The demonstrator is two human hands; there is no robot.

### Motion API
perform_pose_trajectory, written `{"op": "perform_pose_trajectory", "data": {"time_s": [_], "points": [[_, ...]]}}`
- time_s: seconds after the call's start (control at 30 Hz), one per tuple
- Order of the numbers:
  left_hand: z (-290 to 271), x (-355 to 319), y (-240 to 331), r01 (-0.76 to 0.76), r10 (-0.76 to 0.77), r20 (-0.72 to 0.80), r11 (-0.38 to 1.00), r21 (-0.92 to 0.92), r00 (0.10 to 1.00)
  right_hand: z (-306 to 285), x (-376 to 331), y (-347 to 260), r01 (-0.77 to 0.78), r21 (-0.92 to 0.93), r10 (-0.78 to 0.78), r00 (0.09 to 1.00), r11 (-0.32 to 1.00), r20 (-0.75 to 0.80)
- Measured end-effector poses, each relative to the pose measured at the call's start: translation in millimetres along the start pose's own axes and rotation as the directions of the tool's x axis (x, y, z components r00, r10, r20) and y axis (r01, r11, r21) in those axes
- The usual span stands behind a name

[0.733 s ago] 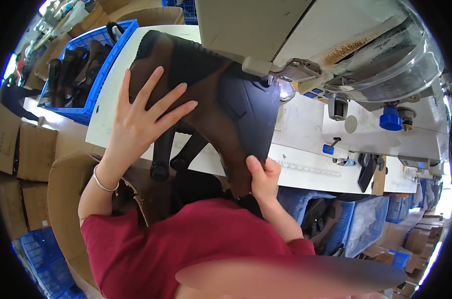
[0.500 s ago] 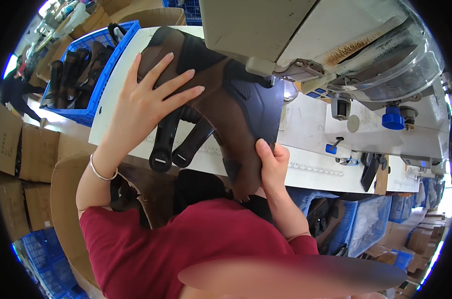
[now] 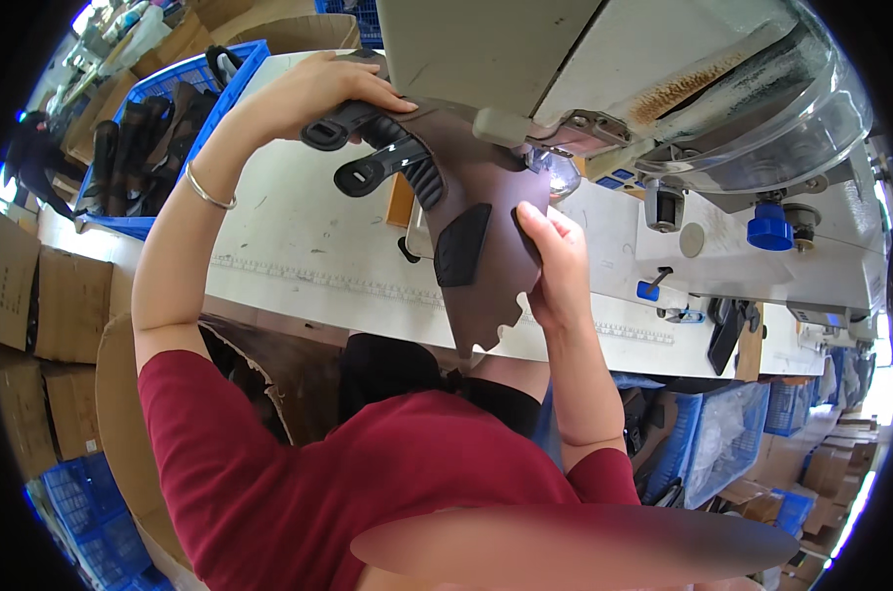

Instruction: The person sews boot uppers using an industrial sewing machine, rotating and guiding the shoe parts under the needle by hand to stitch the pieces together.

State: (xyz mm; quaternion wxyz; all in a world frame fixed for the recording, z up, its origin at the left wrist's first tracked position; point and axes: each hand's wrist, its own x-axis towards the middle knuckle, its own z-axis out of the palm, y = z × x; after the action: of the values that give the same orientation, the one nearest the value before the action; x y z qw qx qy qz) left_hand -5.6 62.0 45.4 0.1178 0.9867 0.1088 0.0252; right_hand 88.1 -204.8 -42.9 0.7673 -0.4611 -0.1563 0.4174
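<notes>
A limp brown panel (image 3: 501, 187) spans both my hands, its right edge under the head of a sewing machine (image 3: 486, 49). It carries a black padded patch (image 3: 463, 246), and its lower end is notched. Two black ribbed straps (image 3: 373, 175) with slotted ends stick out leftward from it. My left hand (image 3: 353, 87) curls its fingers over the panel's far left end near the straps; the thumb is hidden. With my right hand (image 3: 562, 256) I pinch the panel's right edge, thumb on top, just below the machine's lit lamp (image 3: 557, 175).
A white worktable (image 3: 299, 236) with a ruler strip (image 3: 368, 289) runs under the panel. At the far left stands a blue crate (image 3: 240, 89) full of dark pieces. Cardboard boxes (image 3: 72, 305) stack at the left; an open carton (image 3: 122, 394) stands beside me. Blue bins (image 3: 727, 443) sit at right.
The panel has been turned over and swung, so its plain brown face shows and the straps point left instead of toward me. My left hand has moved farther away, its spread fingers now curled.
</notes>
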Motion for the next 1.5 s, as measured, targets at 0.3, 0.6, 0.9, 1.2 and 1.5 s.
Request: {"op": "perform_pose_trajectory", "data": {"time_s": [0.3,0.6,0.9,1.2,1.5], "points": [[12,-11,-1,-0.160,0.204,-0.172,0.958,0.239,0.964,6,-9,14,0.086,-0.043,-0.086,0.996,0.995,-0.014],[36,-92,8,-0.022,0.280,-0.351,0.809,0.588,0.893,-12,-9,54,0.172,-0.358,-0.105,0.974,0.918,0.200],[17,-301,-24,0.720,-0.094,-0.775,0.455,0.525,0.624,-109,-118,65,0.388,-0.612,-0.665,0.675,0.689,-0.320],[36,-238,-12,0.463,-0.156,-0.631,0.811,0.357,0.760,-371,-325,81,-0.915,-0.400,-0.915,0.202,-0.050,-0.348],[75,-173,-12,0.261,-0.224,-0.503,0.965,0.005,0.835,-370,-588,70,-0.952,0.289,-0.585,-0.293,0.103,-0.756]]}}
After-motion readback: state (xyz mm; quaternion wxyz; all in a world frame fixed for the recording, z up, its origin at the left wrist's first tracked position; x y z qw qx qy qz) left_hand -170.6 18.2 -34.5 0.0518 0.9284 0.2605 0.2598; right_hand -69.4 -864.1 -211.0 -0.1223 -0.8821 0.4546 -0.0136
